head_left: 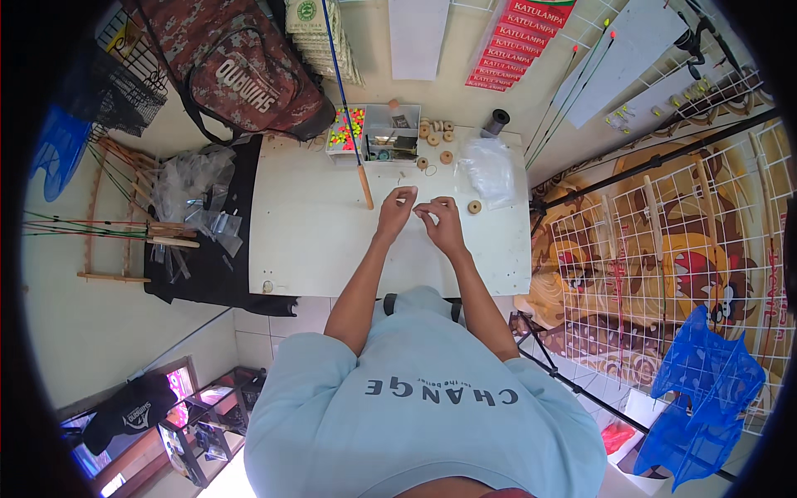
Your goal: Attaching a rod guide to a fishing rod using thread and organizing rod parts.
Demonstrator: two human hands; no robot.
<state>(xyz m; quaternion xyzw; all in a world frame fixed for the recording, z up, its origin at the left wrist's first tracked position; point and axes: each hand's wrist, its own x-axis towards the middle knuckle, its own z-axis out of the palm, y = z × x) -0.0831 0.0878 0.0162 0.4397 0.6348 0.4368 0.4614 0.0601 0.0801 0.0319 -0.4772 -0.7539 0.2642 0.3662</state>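
Note:
Over the middle of the white table (311, 241), my left hand (396, 214) and my right hand (442, 226) are held close together, fingers pinched. Whatever lies between the fingertips is too fine to make out. Just left of my left hand is a thin blue rod with a wooden handle (365, 187), which slants up across a divided box (407, 110). Bright pink and yellow bits (346, 129) fill the box's left section. Right of my right hand sits one wooden spool (474, 207). Several more wooden spools (433, 139) are grouped beyond my hands, by a small ring (431, 170).
Clear plastic bags (488, 172) and a black spool (496, 122) occupy the table's far right. A camouflage bag (249, 75) leans at the far left. Crumpled plastic (195, 183) lies on black cloth beside the table. A white wire grid (664, 249) stands at right.

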